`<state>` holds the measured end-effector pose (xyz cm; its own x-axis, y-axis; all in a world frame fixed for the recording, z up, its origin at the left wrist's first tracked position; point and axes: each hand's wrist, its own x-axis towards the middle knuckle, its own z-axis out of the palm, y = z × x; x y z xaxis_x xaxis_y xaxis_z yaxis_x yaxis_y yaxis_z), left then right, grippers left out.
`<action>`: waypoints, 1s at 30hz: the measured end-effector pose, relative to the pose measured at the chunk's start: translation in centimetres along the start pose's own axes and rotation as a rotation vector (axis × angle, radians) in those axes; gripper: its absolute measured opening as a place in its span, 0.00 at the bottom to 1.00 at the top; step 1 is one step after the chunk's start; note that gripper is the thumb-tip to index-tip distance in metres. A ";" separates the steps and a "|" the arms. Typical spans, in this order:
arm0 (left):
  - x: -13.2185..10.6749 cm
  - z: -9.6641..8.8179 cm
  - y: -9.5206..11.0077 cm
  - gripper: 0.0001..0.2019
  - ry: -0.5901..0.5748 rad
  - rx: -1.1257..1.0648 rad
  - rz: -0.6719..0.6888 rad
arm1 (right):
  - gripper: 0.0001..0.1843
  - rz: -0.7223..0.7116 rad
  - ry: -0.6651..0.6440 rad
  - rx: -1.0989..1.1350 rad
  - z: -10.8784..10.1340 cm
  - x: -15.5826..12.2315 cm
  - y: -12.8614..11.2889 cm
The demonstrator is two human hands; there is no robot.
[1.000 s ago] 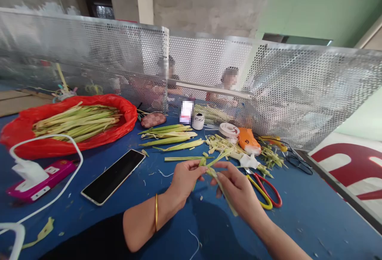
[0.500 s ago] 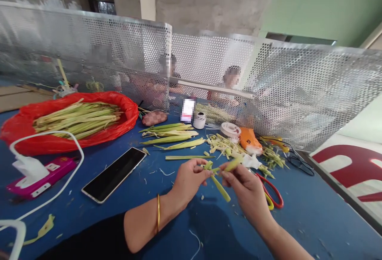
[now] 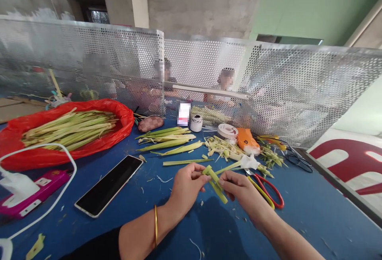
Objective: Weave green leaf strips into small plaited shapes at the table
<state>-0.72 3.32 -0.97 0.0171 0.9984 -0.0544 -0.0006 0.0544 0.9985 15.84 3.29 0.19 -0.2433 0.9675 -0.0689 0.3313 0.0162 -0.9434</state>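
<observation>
Between my hands is a green leaf strip, folded over at its top, with ends hanging down and another pointing right. My left hand pinches the folded top between thumb and fingers. The fingers of my right hand are closed on the strip's right side. Just beyond lies a single flat leaf strip. Behind it several wider leaves are laid out side by side. Red and yellow handled scissors rest beside my right wrist, partly hidden.
A red plastic bag full of long leaves stands at left. Near it are a phone and a purple power strip with a white cable. Leaf scraps, a tape roll and an orange packet lie before the perforated metal screen.
The right-hand end of the leaf strip has been brought down, so two ends now hang side by side below the fold. My right hand has shifted slightly lower. The view has turned slightly.
</observation>
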 end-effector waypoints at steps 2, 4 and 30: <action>0.0 0.1 -0.3 0.08 -0.016 0.023 0.016 | 0.15 -0.001 0.011 -0.019 0.3 0.0 0.3; -0.1 0.2 -0.7 0.07 -0.034 0.084 0.030 | 0.16 -0.007 0.043 -0.071 0.6 0.0 0.5; -1.6 0.2 0.0 0.06 -0.553 0.208 -0.039 | 0.14 -0.170 0.320 0.142 -0.6 0.0 -0.5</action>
<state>-0.50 1.68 -0.84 0.5320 0.8354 -0.1382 0.2059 0.0307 0.9781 16.21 3.40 0.82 0.0202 0.9842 0.1758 0.1761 0.1696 -0.9697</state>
